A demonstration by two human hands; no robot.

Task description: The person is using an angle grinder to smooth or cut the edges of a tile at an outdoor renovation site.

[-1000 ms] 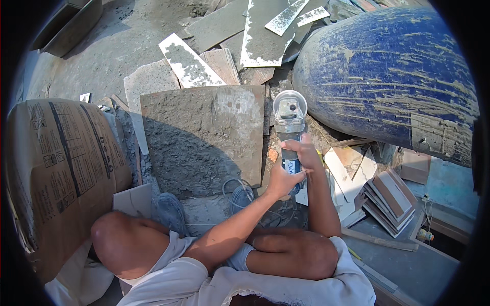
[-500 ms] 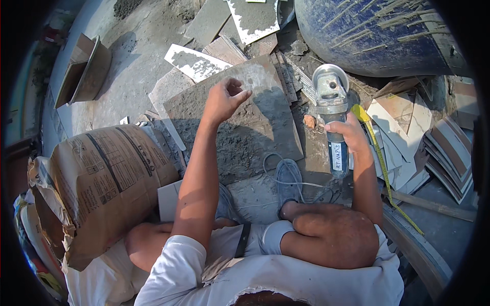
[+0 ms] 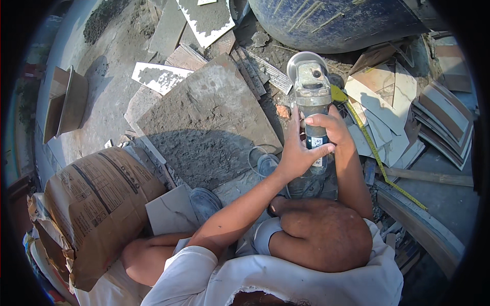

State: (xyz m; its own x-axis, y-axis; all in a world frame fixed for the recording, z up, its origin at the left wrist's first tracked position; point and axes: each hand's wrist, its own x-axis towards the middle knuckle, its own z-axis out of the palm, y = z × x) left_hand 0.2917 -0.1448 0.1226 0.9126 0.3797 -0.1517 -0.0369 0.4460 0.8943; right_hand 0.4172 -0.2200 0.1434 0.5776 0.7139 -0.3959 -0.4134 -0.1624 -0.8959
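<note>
An angle grinder (image 3: 312, 99) points away from me, its round disc guard at the far end and a pale label on its dark body. My right hand (image 3: 336, 128) is closed round the body from the right, thumb lying across the top. From the left my left hand (image 3: 296, 157) clasps the same body lower down, its thumb over the label and its fingers along the left side. Whether the switch is touched is hidden. The thin cord (image 3: 250, 155) curls near my shoe.
A mortar-smeared slab (image 3: 214, 97) lies before me. A torn paper sack (image 3: 104, 196) and a pale tile (image 3: 172, 211) are at left. Right of the grinder are an extended yellow tape measure (image 3: 370, 137), broken tiles (image 3: 380, 112) and stacked tiles (image 3: 444, 122). A blue drum (image 3: 332, 30) stands beyond.
My left hand has come down and right from above the slab onto the grinder. My right hand keeps its hold. The view has shifted, so the scene sits further left.
</note>
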